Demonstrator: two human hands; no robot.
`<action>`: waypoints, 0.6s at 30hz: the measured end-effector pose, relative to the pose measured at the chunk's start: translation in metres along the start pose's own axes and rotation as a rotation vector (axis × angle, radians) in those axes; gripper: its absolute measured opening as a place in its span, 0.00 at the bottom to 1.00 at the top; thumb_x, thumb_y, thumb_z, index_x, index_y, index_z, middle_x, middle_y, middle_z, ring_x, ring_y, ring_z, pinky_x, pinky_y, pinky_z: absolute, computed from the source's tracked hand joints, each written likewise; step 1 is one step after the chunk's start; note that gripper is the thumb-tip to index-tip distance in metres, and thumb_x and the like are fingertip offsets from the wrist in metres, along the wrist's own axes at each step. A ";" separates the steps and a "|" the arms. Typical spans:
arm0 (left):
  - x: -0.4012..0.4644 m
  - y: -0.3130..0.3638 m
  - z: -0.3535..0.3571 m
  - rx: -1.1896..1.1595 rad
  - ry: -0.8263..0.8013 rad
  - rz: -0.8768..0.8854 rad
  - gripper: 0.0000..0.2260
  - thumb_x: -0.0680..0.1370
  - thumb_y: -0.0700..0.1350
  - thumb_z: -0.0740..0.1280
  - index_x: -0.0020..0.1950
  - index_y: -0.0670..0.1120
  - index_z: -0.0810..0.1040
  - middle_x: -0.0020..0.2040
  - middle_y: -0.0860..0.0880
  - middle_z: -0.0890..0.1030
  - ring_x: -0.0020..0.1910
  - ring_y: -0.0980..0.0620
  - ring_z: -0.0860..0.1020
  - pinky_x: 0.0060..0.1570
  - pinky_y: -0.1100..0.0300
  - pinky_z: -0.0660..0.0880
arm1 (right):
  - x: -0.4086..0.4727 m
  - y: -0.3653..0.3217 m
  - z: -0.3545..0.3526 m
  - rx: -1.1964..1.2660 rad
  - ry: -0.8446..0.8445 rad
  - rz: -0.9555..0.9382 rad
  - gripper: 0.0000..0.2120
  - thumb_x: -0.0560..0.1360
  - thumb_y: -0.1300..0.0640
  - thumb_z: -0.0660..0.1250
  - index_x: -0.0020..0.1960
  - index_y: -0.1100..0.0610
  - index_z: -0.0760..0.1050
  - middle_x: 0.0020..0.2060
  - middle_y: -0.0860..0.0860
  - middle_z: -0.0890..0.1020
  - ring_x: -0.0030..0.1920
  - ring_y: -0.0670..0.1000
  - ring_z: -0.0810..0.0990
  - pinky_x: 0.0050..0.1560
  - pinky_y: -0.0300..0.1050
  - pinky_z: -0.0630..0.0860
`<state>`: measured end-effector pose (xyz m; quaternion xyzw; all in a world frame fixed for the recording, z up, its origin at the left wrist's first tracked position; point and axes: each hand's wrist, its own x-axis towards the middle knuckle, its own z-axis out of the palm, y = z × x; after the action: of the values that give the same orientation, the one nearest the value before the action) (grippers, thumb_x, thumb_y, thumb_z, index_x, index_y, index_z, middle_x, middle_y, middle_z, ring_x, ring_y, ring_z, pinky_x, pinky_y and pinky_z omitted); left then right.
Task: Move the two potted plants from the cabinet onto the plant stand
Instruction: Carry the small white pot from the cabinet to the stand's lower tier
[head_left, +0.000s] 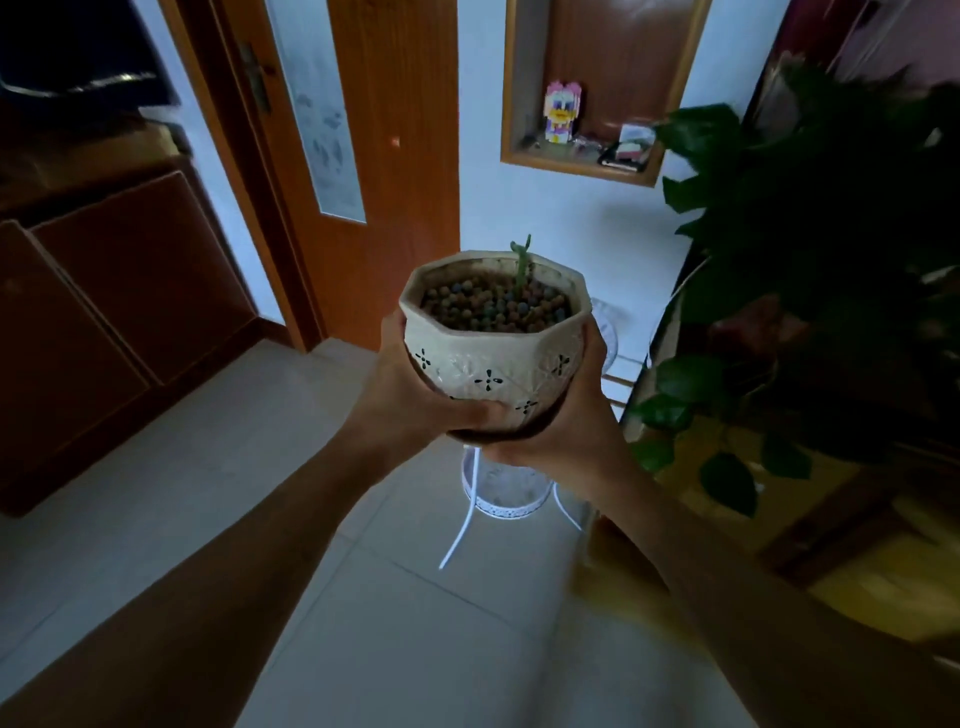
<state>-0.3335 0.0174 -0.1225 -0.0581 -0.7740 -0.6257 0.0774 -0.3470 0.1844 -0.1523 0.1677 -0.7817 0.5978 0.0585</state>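
Note:
I hold a small cream pot (493, 353) with dark flower marks, filled with round pebbles and one thin green sprout. My left hand (410, 395) cups its left side and bottom. My right hand (566, 415) grips its right side and base. The pot hangs in the air above the white metal plant stand (501, 493), whose round tray shows just under my hands. A large leafy green plant (810, 270) stands on the cabinet (841, 530) at the right; its pot is hidden in shadow.
A wooden door (384, 156) and a white wall stand behind the stand. A wall niche (587, 93) holds a toy figure and small items. Dark wooden cupboards (104, 312) fill the left. Pale floor tiles (311, 571) spread below my arms.

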 end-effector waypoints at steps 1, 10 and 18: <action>0.002 -0.011 -0.003 0.009 -0.023 -0.002 0.52 0.48 0.47 0.82 0.67 0.53 0.60 0.63 0.55 0.74 0.60 0.63 0.75 0.49 0.66 0.79 | -0.001 0.010 0.007 0.003 0.011 0.006 0.69 0.50 0.61 0.84 0.74 0.44 0.39 0.67 0.37 0.66 0.67 0.39 0.69 0.58 0.46 0.79; 0.004 -0.110 0.005 0.017 -0.075 -0.069 0.54 0.48 0.48 0.81 0.70 0.49 0.58 0.64 0.55 0.73 0.64 0.59 0.73 0.58 0.59 0.77 | -0.021 0.099 0.041 0.018 0.021 0.067 0.68 0.50 0.67 0.82 0.75 0.48 0.41 0.60 0.26 0.64 0.62 0.27 0.67 0.59 0.36 0.75; -0.006 -0.201 0.039 0.000 -0.074 -0.117 0.54 0.49 0.48 0.80 0.70 0.49 0.57 0.63 0.57 0.72 0.62 0.63 0.72 0.48 0.73 0.75 | -0.043 0.188 0.051 0.019 -0.002 0.097 0.65 0.50 0.70 0.81 0.74 0.53 0.44 0.58 0.28 0.61 0.56 0.18 0.62 0.51 0.17 0.66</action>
<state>-0.3672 0.0128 -0.3247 -0.0360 -0.7784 -0.6267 0.0121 -0.3637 0.1867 -0.3514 0.1306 -0.7832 0.6074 0.0269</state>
